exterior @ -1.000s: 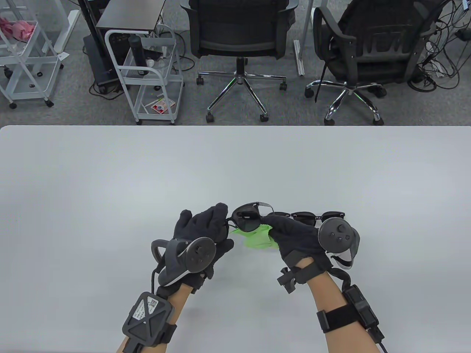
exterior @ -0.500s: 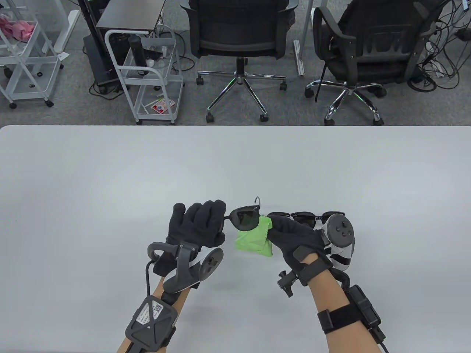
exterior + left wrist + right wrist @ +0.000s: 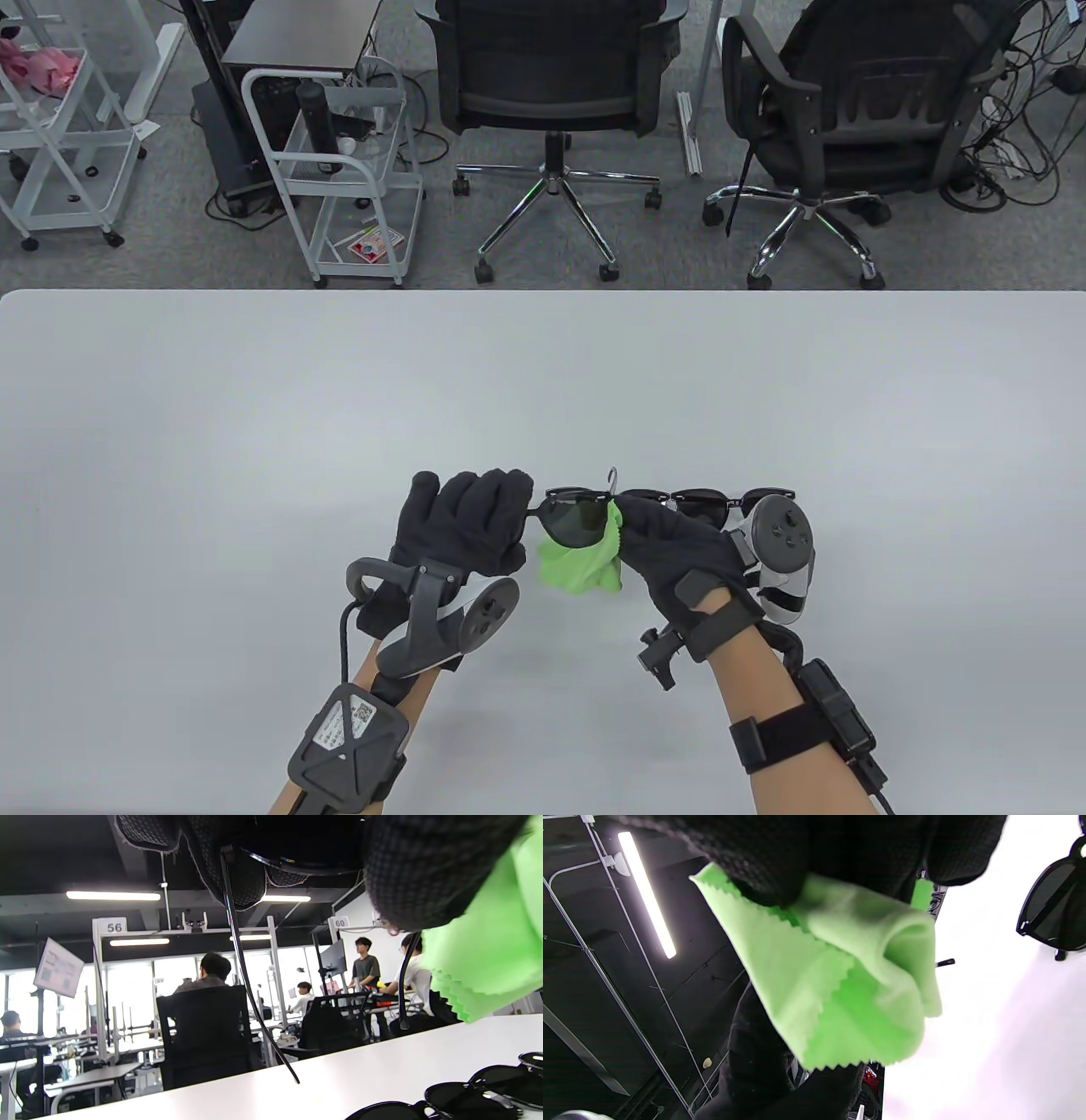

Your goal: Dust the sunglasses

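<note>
Green cloth [image 3: 579, 564] pinched against sunglasses [image 3: 575, 518] held above the table [image 3: 254, 407], near its front edge.
Left hand [image 3: 462, 526] grips the sunglasses at one end; right hand [image 3: 679, 543] pinches the cloth onto a lens; left wrist view alone shows a temple arm [image 3: 250, 984] hanging down; table view shows more sunglasses [image 3: 721, 501] lying behind the right hand.

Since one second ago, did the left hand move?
Yes. The left hand rolled over and shifted slightly toward the far table edge, holding the sunglasses nearly in place.
</note>
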